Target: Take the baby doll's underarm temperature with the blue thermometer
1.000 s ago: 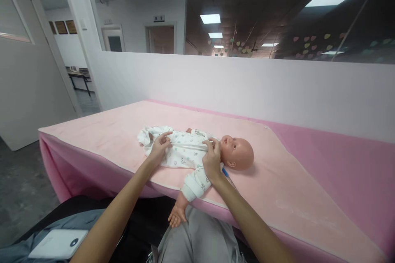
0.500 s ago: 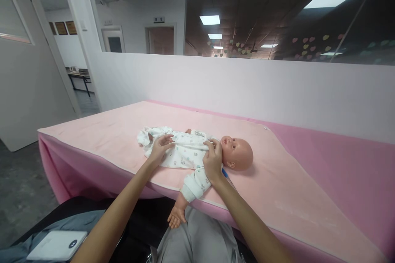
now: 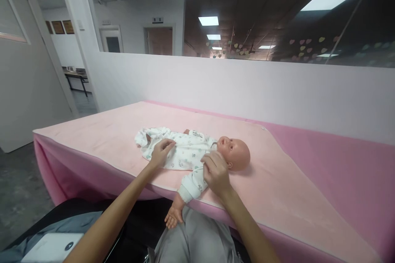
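Observation:
A baby doll lies on its back on the pink-covered table, its head to the right. It wears a white romper with small prints. Its near arm hangs over the table's front edge. My left hand is closed at the romper's front, fingertips pinching the cloth near the doll's waist. Close to the doll's near shoulder and chin is my right hand, its fingers curled together. Whether cloth is between those fingers cannot be made out.
A peach mat over a pink cloth covers the table. Behind it stands a white wall with a window above. A white device lies on grey fabric at lower left, beside my legs. An open door is at left.
My right hand has come away from the romper's neckline, down and slightly right, baring the neck area. My left hand stays about where it was on the romper's front.

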Action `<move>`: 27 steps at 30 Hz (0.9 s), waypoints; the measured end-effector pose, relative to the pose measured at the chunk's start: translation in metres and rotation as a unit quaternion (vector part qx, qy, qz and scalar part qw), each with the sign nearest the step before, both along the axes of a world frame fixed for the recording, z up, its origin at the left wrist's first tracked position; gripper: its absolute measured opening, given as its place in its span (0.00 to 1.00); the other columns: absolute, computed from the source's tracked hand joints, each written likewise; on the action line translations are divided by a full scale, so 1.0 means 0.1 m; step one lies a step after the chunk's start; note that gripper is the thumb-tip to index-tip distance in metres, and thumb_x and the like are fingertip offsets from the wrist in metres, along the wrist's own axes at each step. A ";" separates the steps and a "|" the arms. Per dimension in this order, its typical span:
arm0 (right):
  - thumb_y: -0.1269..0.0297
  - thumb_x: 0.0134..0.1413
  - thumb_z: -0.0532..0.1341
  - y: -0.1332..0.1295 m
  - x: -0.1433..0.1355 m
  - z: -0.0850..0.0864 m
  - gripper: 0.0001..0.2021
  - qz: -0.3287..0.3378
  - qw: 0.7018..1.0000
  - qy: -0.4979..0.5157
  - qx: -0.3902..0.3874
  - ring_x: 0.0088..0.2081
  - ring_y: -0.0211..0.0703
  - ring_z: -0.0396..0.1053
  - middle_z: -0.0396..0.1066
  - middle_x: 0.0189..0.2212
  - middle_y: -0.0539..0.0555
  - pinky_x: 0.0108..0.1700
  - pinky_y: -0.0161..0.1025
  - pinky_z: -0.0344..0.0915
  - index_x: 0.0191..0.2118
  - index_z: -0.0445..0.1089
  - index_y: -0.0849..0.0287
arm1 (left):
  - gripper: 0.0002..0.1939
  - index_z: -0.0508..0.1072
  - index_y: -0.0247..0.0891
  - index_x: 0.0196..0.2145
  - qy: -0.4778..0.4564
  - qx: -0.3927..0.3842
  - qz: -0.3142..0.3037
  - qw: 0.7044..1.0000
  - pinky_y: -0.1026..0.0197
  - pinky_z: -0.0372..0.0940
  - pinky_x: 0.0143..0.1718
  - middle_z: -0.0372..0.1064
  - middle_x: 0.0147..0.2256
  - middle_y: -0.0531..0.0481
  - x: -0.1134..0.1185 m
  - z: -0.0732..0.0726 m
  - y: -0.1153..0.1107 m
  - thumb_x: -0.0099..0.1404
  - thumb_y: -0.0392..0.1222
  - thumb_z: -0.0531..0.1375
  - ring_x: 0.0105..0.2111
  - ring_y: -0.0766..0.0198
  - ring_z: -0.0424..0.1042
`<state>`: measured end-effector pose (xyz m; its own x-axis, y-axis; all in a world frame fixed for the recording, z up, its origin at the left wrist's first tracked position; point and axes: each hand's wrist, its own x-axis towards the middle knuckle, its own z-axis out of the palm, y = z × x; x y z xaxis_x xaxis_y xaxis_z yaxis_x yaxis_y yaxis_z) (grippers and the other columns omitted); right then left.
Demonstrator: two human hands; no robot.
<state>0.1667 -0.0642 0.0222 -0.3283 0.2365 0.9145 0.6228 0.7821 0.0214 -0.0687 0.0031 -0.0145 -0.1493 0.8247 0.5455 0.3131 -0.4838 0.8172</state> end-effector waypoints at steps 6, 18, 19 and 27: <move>0.76 0.52 0.50 -0.73 0.64 -0.29 0.09 -0.197 0.971 0.111 -0.082 0.34 0.42 0.64 0.68 0.28 0.53 0.38 0.40 0.61 0.32 0.65 0.59 | 0.15 0.73 0.37 0.28 0.175 -0.022 0.071 0.982 0.62 0.59 0.32 0.71 0.28 0.49 0.09 0.21 -0.02 0.59 0.49 0.51 0.30 0.60 0.68; 0.65 0.55 0.51 -0.83 0.83 -0.65 0.12 -0.362 0.902 0.029 -0.232 0.36 0.49 0.67 0.72 0.33 0.58 0.37 0.43 0.60 0.30 0.71 0.59 | 0.12 0.75 0.40 0.34 0.209 -0.009 -0.146 0.967 0.62 0.59 0.32 0.72 0.28 0.49 1.09 0.53 0.48 0.51 0.47 0.61 0.30 0.59 0.68; 0.65 0.55 0.50 -0.83 0.83 -0.65 0.13 -0.356 0.905 0.033 -0.228 0.35 0.48 0.67 0.72 0.32 0.58 0.37 0.43 0.60 0.29 0.71 0.58 | 0.12 0.76 0.40 0.32 0.191 -0.031 -0.182 0.964 0.62 0.59 0.32 0.73 0.29 0.49 1.10 0.49 0.47 0.51 0.48 0.62 0.30 0.59 0.69; 0.58 0.56 0.48 -0.84 0.87 -0.48 0.15 -0.326 0.887 0.159 -0.285 0.27 0.45 0.70 0.73 0.25 0.54 0.28 0.39 0.62 0.31 0.69 0.56 | 0.16 0.78 0.38 0.33 0.112 -0.084 -0.273 0.952 0.60 0.61 0.37 0.74 0.33 0.47 0.98 0.43 0.42 0.43 0.44 0.66 0.36 0.56 0.70</move>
